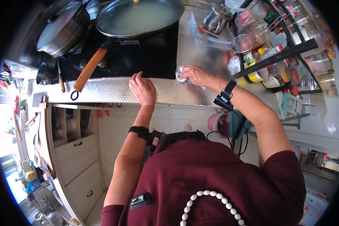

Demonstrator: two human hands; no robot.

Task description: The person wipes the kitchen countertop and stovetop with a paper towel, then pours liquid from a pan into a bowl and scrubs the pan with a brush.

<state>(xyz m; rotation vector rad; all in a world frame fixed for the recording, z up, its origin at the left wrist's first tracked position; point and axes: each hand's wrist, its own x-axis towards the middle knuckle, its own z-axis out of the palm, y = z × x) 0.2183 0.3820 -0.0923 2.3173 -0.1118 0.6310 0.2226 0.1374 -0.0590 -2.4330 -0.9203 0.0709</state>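
Note:
My right hand [194,75] presses a crumpled white cloth or paper wipe [181,75] to the countertop, right at the front right corner of the black cooktop [155,60]. Shiny embossed foil-like covering [113,89] lines the counter around the cooktop. My left hand [143,89] rests at the counter's front strip, fingers apart and tips near the cooktop edge, with nothing in it. A large pan under a steamed glass lid [138,18] sits on the cooktop. Its wooden handle [90,69] juts over the front edge, left of my left hand.
A lidded steel pot [62,31] stands at the back left, with a small dark pan [43,74] nearer. To the right are a metal pot [217,18], a strainer [243,43] and a black rack [276,58] of bottles and jars. A pink bin [218,124] stands below.

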